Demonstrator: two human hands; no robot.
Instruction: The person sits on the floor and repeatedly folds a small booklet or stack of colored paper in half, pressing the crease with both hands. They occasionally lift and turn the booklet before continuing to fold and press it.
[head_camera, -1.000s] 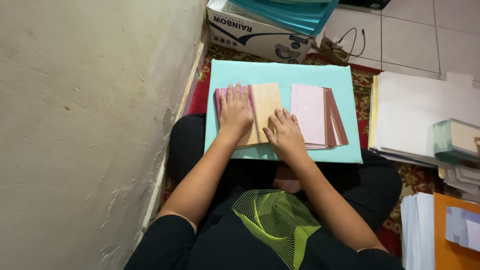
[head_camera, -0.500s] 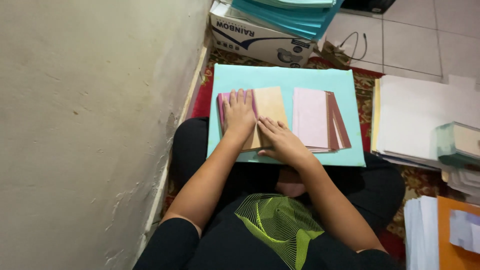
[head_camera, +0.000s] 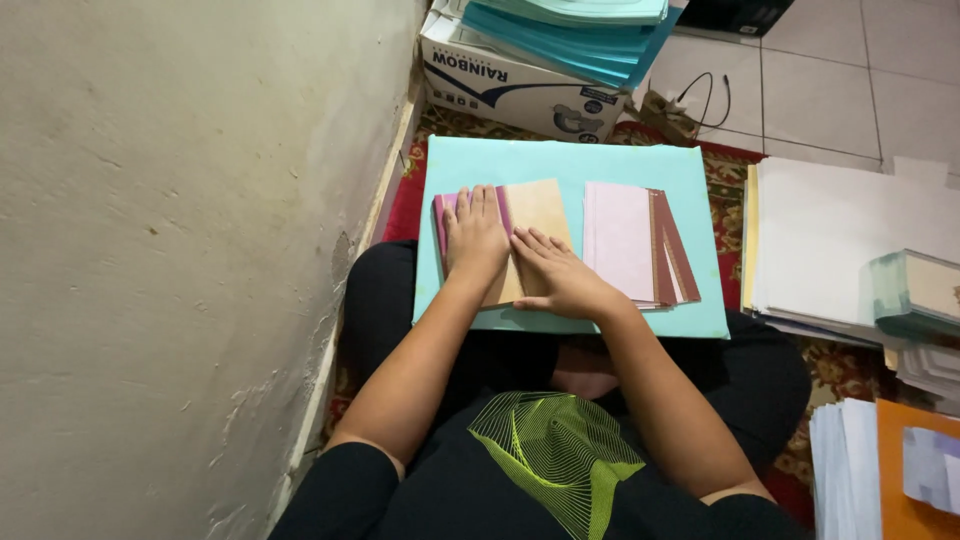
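While the person sits cross-legged by the wall, the head camera shows a tan paper card (head_camera: 535, 225) over a pink-edged sheet on a pale turquoise board (head_camera: 600, 165) across the lap. The left hand (head_camera: 475, 240) presses flat on it, fingers together; the right hand (head_camera: 560, 280) lies beside, fingers spread. A finished-looking pink and brown card stack (head_camera: 635, 245) waits just right, so this piece seems mid-fold.

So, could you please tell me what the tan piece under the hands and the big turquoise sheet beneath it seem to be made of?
The tan piece looks like thin matte card or paper: flat, sharp-edged, no shine. Both the left hand and the right hand press on it. The turquoise sheet appears to be smooth matte paperboard, lying stiff and flat across the lap, though plastic cannot be ruled out.
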